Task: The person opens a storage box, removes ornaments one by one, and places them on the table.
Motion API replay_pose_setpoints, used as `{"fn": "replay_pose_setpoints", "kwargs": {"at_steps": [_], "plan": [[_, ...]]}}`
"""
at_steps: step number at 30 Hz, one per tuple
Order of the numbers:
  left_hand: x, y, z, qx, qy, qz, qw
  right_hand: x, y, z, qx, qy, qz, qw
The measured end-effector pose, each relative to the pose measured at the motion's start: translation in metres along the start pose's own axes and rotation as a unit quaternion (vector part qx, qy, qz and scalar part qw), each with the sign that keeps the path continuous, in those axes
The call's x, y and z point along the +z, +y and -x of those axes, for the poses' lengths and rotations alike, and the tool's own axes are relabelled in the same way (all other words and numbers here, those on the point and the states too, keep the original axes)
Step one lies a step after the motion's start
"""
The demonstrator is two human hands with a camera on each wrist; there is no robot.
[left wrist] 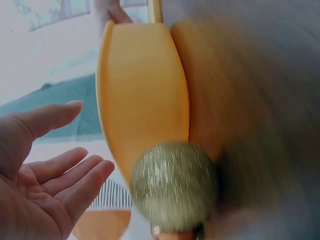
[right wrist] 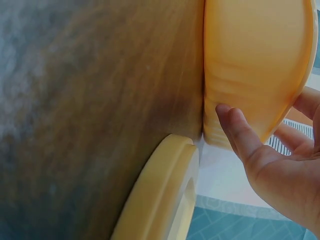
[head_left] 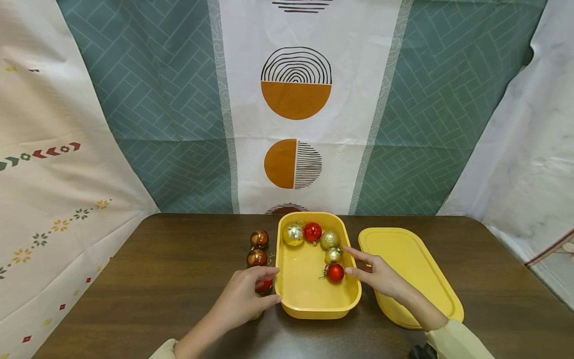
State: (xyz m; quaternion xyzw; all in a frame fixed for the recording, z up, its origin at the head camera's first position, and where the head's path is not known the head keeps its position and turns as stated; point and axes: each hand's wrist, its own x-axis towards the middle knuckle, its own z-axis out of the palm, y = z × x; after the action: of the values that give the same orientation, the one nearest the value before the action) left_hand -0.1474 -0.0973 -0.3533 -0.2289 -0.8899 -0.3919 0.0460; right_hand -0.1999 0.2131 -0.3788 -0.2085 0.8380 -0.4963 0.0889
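Observation:
A yellow plastic box [head_left: 302, 286] stands on the table with several Christmas baubles inside along its far end and right side. Among them are a shiny red bauble [head_left: 312, 232], a clear-and-gold one [head_left: 293, 234], a glittery gold one [head_left: 330, 239] and a matte red one [head_left: 335, 273]. My left hand [head_left: 246, 294] hovers by the box's left rim, fingers apart and holding nothing. Beneath it, partly hidden, are a red bauble [head_left: 263, 285] and a glittery gold bauble [left wrist: 174, 186]. At the right rim is my right hand [head_left: 381, 274], its fingers loosely extended; some reach over the rim, others lie along the outer wall.
Two copper-brown baubles [head_left: 259, 239] sit left of the box, in line with those under the left hand. A yellow lid [head_left: 414, 269] lies flat on the dark wooden table [head_left: 179, 269] at the right. Patterned cloth [head_left: 179, 99] hangs behind the table.

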Motion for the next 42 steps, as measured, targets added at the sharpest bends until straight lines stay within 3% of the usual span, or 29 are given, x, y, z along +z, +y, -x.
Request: {"fn": "replay_pose_setpoints", "kwargs": {"at_steps": [5,8,15,25,31,42], "plan": [[0.014,0.01,-0.014,0.044,0.021,-0.036,0.9982,-0.001,-0.002,0.0,-0.002,0.0,0.006,1.0],[0.023,0.018,-0.025,0.054,0.015,-0.031,0.9979,-0.002,-0.002,0.0,0.005,0.002,0.008,1.0],[0.046,0.031,-0.05,0.047,-0.016,-0.029,0.9984,-0.001,-0.002,-0.001,0.006,-0.003,0.0,1.0],[0.076,0.032,-0.074,0.042,-0.065,-0.057,0.9954,-0.001,-0.001,-0.001,0.008,-0.004,0.004,1.0],[0.084,0.031,-0.083,0.054,-0.098,-0.104,0.9882,-0.002,-0.001,0.0,-0.003,-0.003,0.004,1.0],[0.09,0.031,-0.091,0.054,-0.137,-0.14,0.9791,-0.002,-0.001,0.0,0.0,-0.006,0.0,1.0]]}}
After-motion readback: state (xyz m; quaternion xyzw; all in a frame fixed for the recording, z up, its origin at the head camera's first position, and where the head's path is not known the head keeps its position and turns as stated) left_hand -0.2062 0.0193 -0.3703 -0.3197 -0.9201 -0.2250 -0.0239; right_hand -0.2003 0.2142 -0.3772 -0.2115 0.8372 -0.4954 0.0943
